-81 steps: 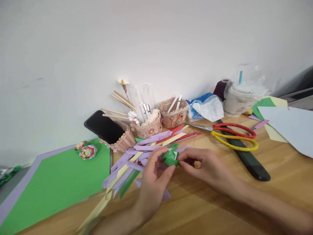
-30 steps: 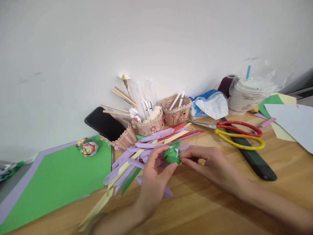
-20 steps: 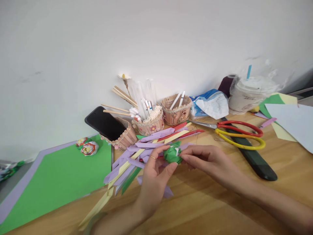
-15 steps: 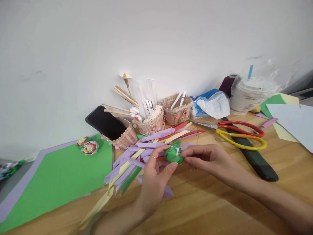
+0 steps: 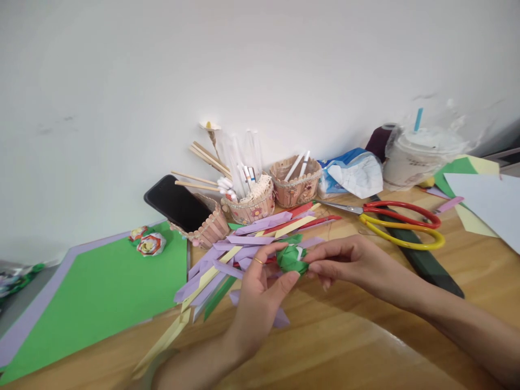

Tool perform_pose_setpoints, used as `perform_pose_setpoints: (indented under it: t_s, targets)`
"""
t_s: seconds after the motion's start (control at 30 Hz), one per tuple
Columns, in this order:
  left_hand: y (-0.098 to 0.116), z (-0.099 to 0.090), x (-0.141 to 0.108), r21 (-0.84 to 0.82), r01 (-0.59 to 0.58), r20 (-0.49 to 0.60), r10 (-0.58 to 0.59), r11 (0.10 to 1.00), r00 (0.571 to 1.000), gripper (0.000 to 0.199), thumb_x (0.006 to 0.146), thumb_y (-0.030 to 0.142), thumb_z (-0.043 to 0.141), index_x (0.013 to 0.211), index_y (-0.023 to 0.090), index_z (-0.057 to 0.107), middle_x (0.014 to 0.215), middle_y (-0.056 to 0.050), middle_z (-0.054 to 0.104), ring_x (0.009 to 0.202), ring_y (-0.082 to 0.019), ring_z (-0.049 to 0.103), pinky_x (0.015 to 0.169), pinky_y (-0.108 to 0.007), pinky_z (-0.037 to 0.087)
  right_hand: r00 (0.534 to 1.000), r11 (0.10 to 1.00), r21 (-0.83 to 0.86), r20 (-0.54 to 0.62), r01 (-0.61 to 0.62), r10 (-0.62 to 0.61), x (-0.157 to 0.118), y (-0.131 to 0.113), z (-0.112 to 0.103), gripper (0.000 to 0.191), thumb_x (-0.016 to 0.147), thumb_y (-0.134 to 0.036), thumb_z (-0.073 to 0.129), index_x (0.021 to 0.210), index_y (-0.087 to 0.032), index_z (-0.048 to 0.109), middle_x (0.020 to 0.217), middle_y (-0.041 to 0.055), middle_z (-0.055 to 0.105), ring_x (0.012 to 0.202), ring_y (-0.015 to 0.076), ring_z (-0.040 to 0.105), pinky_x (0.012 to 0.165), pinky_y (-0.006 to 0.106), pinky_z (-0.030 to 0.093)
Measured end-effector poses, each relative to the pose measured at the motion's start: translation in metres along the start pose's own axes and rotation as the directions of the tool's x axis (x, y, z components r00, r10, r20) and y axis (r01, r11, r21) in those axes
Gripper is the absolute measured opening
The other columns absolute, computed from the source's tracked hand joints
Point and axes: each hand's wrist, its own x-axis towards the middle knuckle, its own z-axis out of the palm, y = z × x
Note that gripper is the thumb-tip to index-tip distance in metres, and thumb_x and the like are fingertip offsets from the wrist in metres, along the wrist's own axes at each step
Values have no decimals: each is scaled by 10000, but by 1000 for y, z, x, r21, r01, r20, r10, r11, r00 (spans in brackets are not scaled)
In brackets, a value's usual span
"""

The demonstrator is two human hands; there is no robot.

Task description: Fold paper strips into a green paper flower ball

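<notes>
A small folded green paper flower (image 5: 290,259) with a bit of white in it is held up over the table between both hands. My left hand (image 5: 260,298), a ring on one finger, grips its left side between thumb and forefinger. From the right, my right hand (image 5: 345,260) pinches its edge with thumb and fingertips. Behind and left of the hands lies a loose heap of folded paper strips (image 5: 219,268) in purple, yellow, red and green. Two rolled paper flowers (image 5: 151,244) rest on a green sheet (image 5: 114,303) at the left.
Scissors (image 5: 402,230) with red and yellow handles lie across a dark long object (image 5: 434,271) at the right. Craft-stick baskets (image 5: 296,184), a phone (image 5: 179,203), a tissue pack (image 5: 353,176) and a lidded cup (image 5: 418,157) stand along the wall. Paper sheets (image 5: 487,200) lie far right.
The green paper flower seems turned slightly and sits a little further right, with both hands still on it. The whole view has shifted slightly.
</notes>
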Motion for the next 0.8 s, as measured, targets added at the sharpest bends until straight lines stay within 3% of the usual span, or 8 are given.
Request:
perform_pose_setpoints:
  t_s: [0.43, 0.67, 0.8]
  targets:
    - [-1, -1, -2, 90, -59, 59, 54, 994, 997, 345, 715, 232, 654, 1034, 223, 523, 1102, -44, 538, 957, -169, 540, 778, -276, 456, 999, 994, -106, 0, -33, 34, 2, -1, 1, 245, 608, -363, 729, 603, -145, 618, 561, -33, 544, 533, 85, 444, 517, 221, 339]
    - [-1, -2, -3, 70, -61, 43, 58, 996, 997, 360, 718, 253, 651, 1052, 232, 518, 1086, -46, 541, 945, -172, 540, 784, -292, 456, 996, 986, -142, -7, 87, -89, -1, -2, 2, 194, 674, -340, 694, 642, -154, 650, 570, -35, 539, 529, 85, 427, 511, 216, 334]
    - [0, -2, -2, 57, -98, 52, 95, 994, 994, 313, 758, 269, 598, 1061, 233, 527, 1181, -61, 490, 1012, -193, 518, 837, -330, 441, 993, 980, -165, -16, 109, -113, -1, -2, 0, 181, 689, -334, 684, 671, -155, 661, 623, -15, 587, 565, 98, 472, 533, 221, 356]
